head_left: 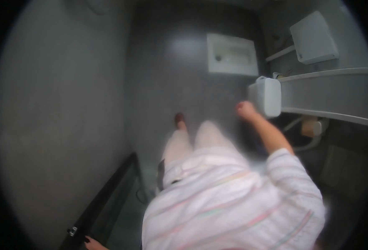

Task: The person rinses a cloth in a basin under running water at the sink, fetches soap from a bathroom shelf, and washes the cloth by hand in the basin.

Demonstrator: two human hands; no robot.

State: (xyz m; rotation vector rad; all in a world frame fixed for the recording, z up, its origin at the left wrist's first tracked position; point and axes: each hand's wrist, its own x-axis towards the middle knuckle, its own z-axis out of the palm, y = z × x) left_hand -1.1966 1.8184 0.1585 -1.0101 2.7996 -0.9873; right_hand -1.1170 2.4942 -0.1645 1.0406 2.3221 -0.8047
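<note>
My left hand [94,243] is at the bottom left, against the dark-framed door [104,196] just below its metal latch [72,231]. Its fingers are partly cut off by the frame edge, and the visible ones seem closed on the door's edge. My right hand [246,110] hangs in front of me with curled fingers, blurred, and I make out nothing held in it. Red shows at its fingertips. Nearest to it is a white lidded bin [271,98], a little to the right and apart from the hand.
A white squat toilet basin [232,73] is set in the grey floor ahead. A long ledge [325,75] runs along the right, below a white wall-mounted box [315,39]. Pipes and a brownish roll-like object [309,126] lie under it. A plain wall [59,104] rises on the left.
</note>
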